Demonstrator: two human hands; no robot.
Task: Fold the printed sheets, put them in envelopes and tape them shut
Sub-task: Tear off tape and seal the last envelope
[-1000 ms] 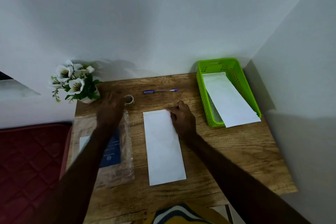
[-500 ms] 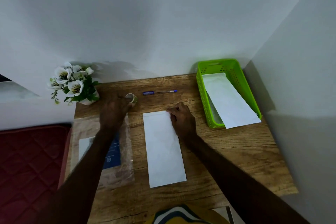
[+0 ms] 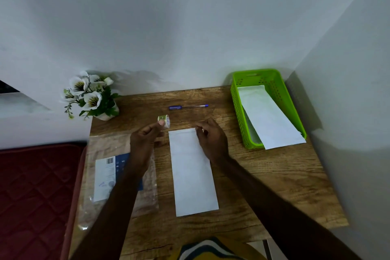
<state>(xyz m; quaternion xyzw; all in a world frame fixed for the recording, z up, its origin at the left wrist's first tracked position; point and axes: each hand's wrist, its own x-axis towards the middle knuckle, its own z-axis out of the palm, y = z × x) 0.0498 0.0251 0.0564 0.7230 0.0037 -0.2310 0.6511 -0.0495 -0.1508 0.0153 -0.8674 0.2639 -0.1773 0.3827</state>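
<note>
Left hand: the left hand [image 3: 147, 136] holds a small tape roll [image 3: 164, 120] pinched at its fingertips, lifted just beyond the envelope's far left corner.
Right hand: the right hand [image 3: 211, 138] has its fingers curled over the far right corner of the envelope [image 3: 193, 172]; whether it pinches the flap or only rests there is hard to tell.
Envelope: white, lying flat and lengthwise in the middle of the counter [image 3: 263, 175], between the two forearms.
Basket: a green basket [image 3: 239, 116] at the far right holds more white envelopes [image 3: 268, 120], their near ends sticking out over its rim.
Pen: a blue pen [image 3: 187, 107] lies beyond the hands.
Packet: a clear plastic packet [image 3: 105, 175] sits at the left, partly under the left forearm.
Flowers: white flowers [image 3: 90, 95] stand in the far left corner.
</note>
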